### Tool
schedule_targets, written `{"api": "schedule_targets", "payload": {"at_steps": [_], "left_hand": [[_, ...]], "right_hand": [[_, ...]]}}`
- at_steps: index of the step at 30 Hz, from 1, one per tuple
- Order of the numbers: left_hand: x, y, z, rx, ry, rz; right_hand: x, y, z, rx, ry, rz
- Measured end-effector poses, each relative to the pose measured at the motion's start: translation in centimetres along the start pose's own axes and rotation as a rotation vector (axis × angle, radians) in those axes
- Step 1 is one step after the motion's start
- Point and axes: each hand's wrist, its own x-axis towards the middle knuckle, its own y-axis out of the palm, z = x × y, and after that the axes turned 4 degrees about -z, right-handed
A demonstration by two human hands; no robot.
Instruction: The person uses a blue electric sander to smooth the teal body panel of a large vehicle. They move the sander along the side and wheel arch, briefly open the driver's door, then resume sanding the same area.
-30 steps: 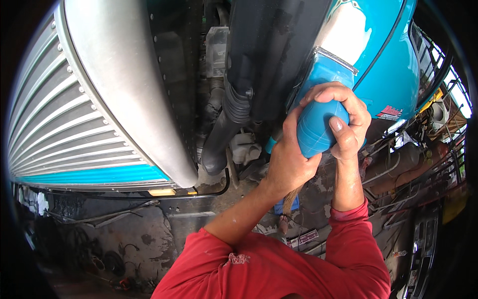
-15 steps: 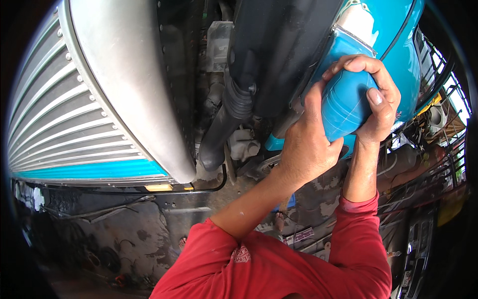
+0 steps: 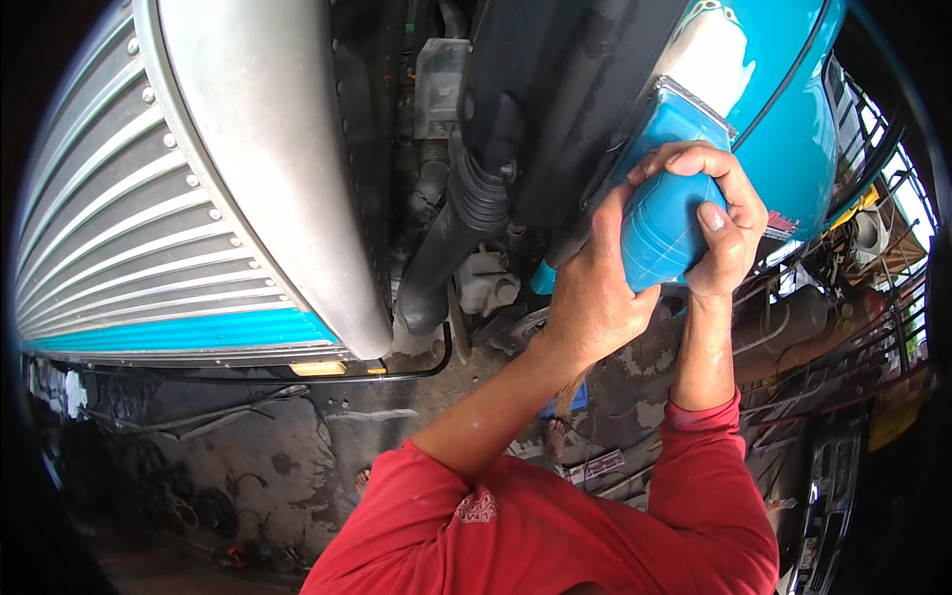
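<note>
A blue hand sanding block [image 3: 659, 233] with a rounded grip and a flat front plate is held between my two hands. My left hand [image 3: 600, 283] presses along its left and rear side. Around its right side and front end wraps my right hand [image 3: 729, 223], the thumb lying on top. A metal strip [image 3: 697, 104] edges the front of its plate. The plate lies against a glossy turquoise vehicle panel [image 3: 783, 149], just below a whitish bare patch [image 3: 702, 55]. The block hides the surface beneath it.
Left of the panel runs a thick black duct [image 3: 466, 213]. Farther left stands a silver body section [image 3: 258, 149] with ribbed trim. A thin black cable [image 3: 788, 74] crosses the panel. Pipes, cylinders and a rack crowd the right; tools and cables lie on the stained floor [image 3: 268, 446].
Both hands have drawn the sanding block down and slightly left along the panel, showing more of the whitish patch. The grip on it is the same.
</note>
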Motion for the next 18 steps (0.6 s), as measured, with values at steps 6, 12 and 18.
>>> {"api": "schedule_targets", "payload": {"at_steps": [6, 12, 18], "left_hand": [[-2.8, -0.6, 3.0, 0.01, -0.055, -0.003], [-3.5, -0.7, 3.9, 0.012, -0.013, -0.04], [-1.1, -0.3, 1.1, -0.013, -0.014, -0.006]], "right_hand": [[-3.2, 1.1, -1.5, -0.076, -0.027, 0.029], [-4.0, 1.3, -2.1, -0.116, -0.076, 0.067], [-1.2, 0.4, -0.6, -0.071, -0.022, 0.009]]}}
